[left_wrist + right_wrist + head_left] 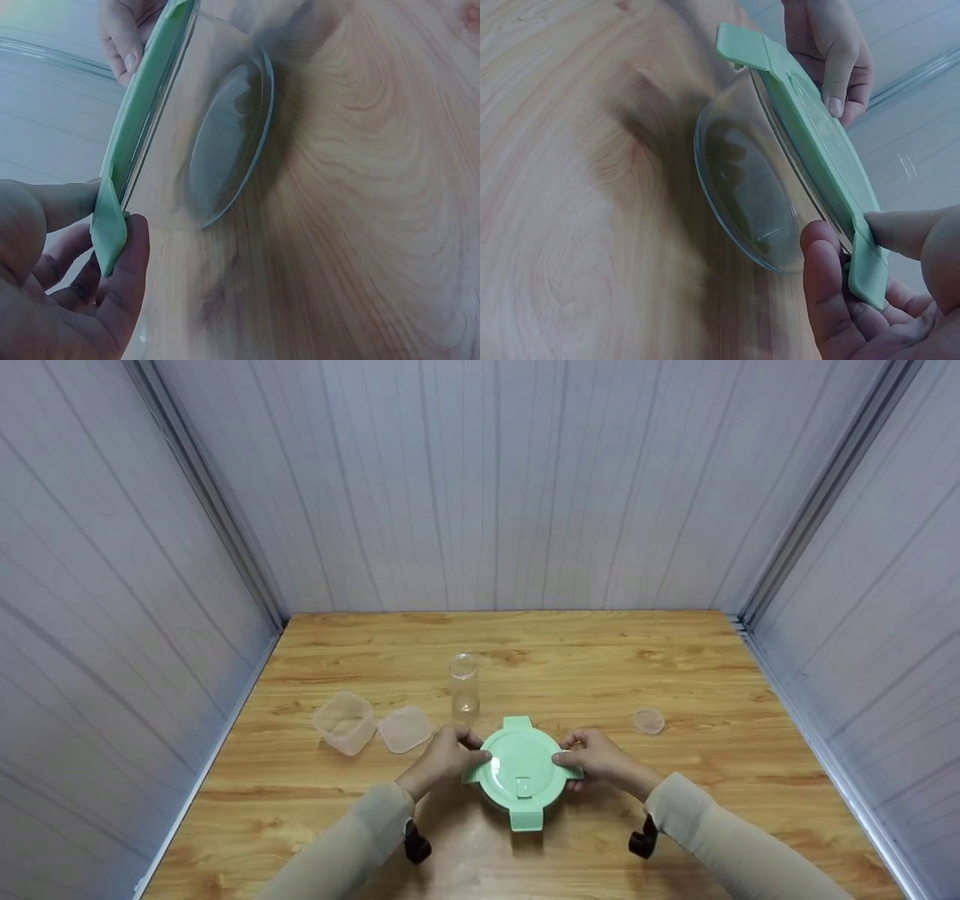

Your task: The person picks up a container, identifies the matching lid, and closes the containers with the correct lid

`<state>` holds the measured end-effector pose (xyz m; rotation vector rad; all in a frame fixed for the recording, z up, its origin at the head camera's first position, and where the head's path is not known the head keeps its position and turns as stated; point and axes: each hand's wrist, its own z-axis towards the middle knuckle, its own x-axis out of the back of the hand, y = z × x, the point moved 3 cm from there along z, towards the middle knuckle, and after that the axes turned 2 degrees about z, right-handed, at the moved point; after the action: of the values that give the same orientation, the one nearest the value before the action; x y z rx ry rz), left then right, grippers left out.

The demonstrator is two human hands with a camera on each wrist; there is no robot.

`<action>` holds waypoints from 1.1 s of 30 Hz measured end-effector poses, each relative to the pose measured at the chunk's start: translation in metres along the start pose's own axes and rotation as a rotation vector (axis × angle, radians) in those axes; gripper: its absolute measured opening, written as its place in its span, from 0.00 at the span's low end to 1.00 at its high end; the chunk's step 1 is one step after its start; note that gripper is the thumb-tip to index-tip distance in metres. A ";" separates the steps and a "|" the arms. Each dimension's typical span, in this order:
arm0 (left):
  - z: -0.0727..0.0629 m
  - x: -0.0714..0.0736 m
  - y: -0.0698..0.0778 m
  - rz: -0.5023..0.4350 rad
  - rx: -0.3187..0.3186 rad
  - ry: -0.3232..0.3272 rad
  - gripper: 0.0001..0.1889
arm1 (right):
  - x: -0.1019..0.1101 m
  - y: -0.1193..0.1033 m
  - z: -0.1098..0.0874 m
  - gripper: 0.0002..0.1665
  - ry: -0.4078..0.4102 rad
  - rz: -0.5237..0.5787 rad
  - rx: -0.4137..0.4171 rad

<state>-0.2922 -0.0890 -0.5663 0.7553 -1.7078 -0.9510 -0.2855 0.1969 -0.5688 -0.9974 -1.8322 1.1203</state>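
A round green lid [523, 769] with side flaps covers a clear glass bowl [742, 180]. The flaps in view stick outward. With thumb on top and fingertips underneath, my left hand [450, 754] pinches the left flap [109, 232]. On the opposite side, the right flap [868, 270] is pinched the same way by my right hand [604, 759]. The bowl's base appears at or just above the wooden tabletop; exact contact is hard to tell.
Behind the bowl stands a clear cylindrical jar [464, 690]. A translucent square box [345, 724] and a square lid [405, 729] lie to the left. A small round clear lid [649, 721] is on the right. Pale panels [495, 487] enclose the wooden table [555, 645].
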 end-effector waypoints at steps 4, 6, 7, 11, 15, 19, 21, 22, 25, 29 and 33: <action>0.002 -0.001 0.000 -0.029 0.006 0.001 0.07 | 0.003 0.000 0.002 0.10 -0.004 0.001 -0.002; 0.003 -0.002 0.000 -0.040 0.002 0.002 0.07 | 0.004 0.001 0.004 0.09 -0.009 -0.004 -0.004; 0.003 -0.002 0.001 -0.045 0.000 0.003 0.07 | 0.004 0.002 0.004 0.09 -0.011 -0.002 -0.009; 0.003 -0.003 0.000 -0.063 -0.031 0.004 0.08 | 0.005 0.005 0.005 0.08 -0.031 0.022 -0.039; 0.003 -0.004 -0.001 -0.074 -0.065 0.011 0.08 | 0.006 0.008 0.005 0.08 -0.039 0.049 -0.057; 0.003 -0.003 0.000 -0.068 -0.056 0.015 0.08 | 0.006 0.010 0.005 0.08 -0.043 0.062 -0.061; 0.002 -0.003 0.001 -0.071 -0.041 0.011 0.08 | 0.005 0.011 0.005 0.09 -0.046 0.066 -0.063; 0.002 -0.004 0.001 -0.074 -0.034 0.008 0.08 | 0.005 0.011 0.005 0.09 -0.047 0.062 -0.062; 0.001 -0.006 0.003 -0.099 -0.008 -0.004 0.10 | 0.003 0.008 0.005 0.08 -0.052 0.050 -0.045; 0.002 -0.011 0.006 -0.094 0.006 -0.001 0.12 | 0.001 0.005 0.005 0.07 -0.055 0.040 -0.045; 0.007 -0.018 0.010 -0.024 -0.029 0.030 0.14 | 0.002 0.003 0.005 0.06 -0.059 0.035 -0.053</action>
<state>-0.2941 -0.0674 -0.5667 0.7693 -1.6585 -0.9746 -0.2901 0.1980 -0.5729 -1.0409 -1.9064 1.1385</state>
